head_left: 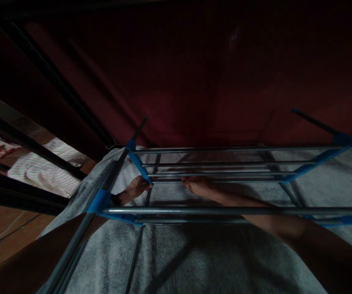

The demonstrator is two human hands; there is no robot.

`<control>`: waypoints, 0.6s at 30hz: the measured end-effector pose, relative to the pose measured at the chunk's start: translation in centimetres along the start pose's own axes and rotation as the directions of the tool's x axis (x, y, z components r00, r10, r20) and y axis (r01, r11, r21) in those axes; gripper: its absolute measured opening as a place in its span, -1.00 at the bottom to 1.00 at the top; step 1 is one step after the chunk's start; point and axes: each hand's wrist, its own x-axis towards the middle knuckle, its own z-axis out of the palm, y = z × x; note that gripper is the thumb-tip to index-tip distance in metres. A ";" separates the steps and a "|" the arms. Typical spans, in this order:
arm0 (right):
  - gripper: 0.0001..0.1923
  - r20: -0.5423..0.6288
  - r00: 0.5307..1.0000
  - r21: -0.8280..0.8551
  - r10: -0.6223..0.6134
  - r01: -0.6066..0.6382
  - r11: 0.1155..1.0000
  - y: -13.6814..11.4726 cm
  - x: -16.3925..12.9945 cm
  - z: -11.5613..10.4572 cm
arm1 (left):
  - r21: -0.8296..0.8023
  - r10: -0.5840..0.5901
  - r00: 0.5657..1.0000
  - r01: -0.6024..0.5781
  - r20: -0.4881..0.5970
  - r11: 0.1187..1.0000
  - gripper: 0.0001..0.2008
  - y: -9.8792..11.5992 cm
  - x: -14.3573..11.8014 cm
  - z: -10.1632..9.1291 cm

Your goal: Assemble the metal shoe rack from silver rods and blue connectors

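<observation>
We see a towel (pixel 194 253) draped under the rails of a drying rack (pixel 225 211), our left hand (pixel 134 188) at its left bracket, our right hand (pixel 199 185) to the right, and striped cloth (pixel 45 165) farther left.

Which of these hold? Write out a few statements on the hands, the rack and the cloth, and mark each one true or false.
1. The left hand is at the blue connector on the rack's left side. True.
2. The right hand holds a pair of scissors. False: it reaches under the metal rods and holds no tool.
3. A grey towel lies beneath the rack. True.
4. The rack's corner pieces are red. False: they are blue.
5. A striped white cloth lies to the left, beyond the dark bars. True.
</observation>
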 end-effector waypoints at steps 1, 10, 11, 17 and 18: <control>-0.58 0.012 1.000 0.002 0.009 -0.009 1.000 -0.1 -0.1 -0.2 | -0.006 -0.006 1.000 0.006 0.013 1.000 -0.57 0.3 -0.2 0.0; -0.58 0.069 0.996 0.029 0.055 -0.058 0.998 -1.0 -0.3 -1.2 | -0.023 -0.011 0.998 0.012 0.066 1.000 -0.58 1.1 -0.8 -0.3; -0.57 0.070 0.996 0.033 0.057 -0.060 0.998 -1.0 -0.3 -1.2 | -0.024 -0.007 0.998 0.008 0.069 1.000 -0.57 1.0 -0.7 -0.3; -0.59 0.069 0.996 0.040 0.055 -0.058 0.998 -0.8 -0.1 -1.0 | -0.069 0.003 0.999 0.000 0.046 0.998 -0.51 0.0 -0.2 -0.2; -0.61 0.072 0.996 0.040 0.053 -0.056 0.998 -0.8 -0.1 -1.0 | -0.064 0.000 0.999 0.002 0.035 0.998 -0.50 -0.1 -0.2 -0.2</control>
